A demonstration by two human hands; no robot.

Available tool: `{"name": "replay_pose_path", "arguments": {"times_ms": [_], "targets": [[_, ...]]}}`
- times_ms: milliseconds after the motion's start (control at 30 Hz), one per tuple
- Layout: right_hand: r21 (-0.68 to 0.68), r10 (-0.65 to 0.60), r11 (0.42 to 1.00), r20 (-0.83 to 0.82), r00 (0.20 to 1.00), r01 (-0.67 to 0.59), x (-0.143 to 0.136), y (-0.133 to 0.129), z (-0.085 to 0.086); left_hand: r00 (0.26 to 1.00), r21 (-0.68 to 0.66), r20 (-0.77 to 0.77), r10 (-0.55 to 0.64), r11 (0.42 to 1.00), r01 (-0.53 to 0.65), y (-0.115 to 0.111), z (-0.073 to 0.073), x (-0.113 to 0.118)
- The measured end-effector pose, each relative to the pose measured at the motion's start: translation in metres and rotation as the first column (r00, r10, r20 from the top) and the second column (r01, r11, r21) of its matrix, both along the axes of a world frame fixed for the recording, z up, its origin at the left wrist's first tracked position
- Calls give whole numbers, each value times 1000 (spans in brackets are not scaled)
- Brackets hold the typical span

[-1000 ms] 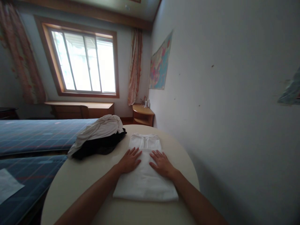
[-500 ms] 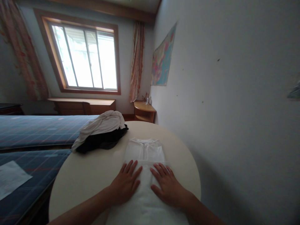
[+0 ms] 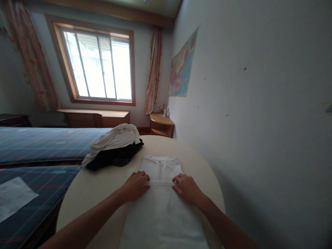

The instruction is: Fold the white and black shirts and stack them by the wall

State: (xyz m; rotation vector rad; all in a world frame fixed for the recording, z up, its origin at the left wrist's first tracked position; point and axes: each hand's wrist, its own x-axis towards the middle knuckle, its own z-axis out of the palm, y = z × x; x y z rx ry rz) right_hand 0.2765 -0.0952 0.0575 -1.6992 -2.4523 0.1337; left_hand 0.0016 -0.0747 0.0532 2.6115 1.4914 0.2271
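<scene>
A white garment (image 3: pixel 163 211) lies folded on the round cream table, its collar toward the far edge and its lower part reaching the bottom of the view. My left hand (image 3: pixel 136 185) rests at the garment's left edge, just below the collar part, with fingers curled. At the right edge, level with it, is my right hand (image 3: pixel 187 187), fingers bent and thumb below them. Both hands touch the cloth near a horizontal fold line. Whether the fingertips pinch the cloth cannot be made out.
A pile of light and black clothes (image 3: pixel 116 147) sits on the table's (image 3: pixel 85 207) far left. Beds with blue plaid covers (image 3: pixel 52 143) stand left, a paper sheet (image 3: pixel 15 197) on the nearer one. A wall (image 3: pixel 259 155) runs along the right.
My hands have moved apart from the middle of the garment to its two side edges and slightly away from me. Their fingers, spread flat before, are now bent.
</scene>
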Motion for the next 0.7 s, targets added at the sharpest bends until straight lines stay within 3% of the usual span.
{"name": "replay_pose_path", "arguments": {"times_ms": [100, 300, 567, 700], "targets": [[-20, -49, 999, -15, 999, 48, 6, 8, 0, 999, -87, 40, 29, 996, -25, 12, 2, -12], [-103, -25, 994, -34, 999, 22, 17, 17, 3, 989, -233, 102, 110, 969, -84, 28, -4, -25], [-234, -139, 965, -85, 987, 116, 21, 23, 9, 983, -260, 182, 24, 965, 25, 27, -4, -26], [-279, -52, 960, -140, 989, 12, 27, 22, 11, 977, -255, 213, 10, 966, 46, 19, 2, -26]]}}
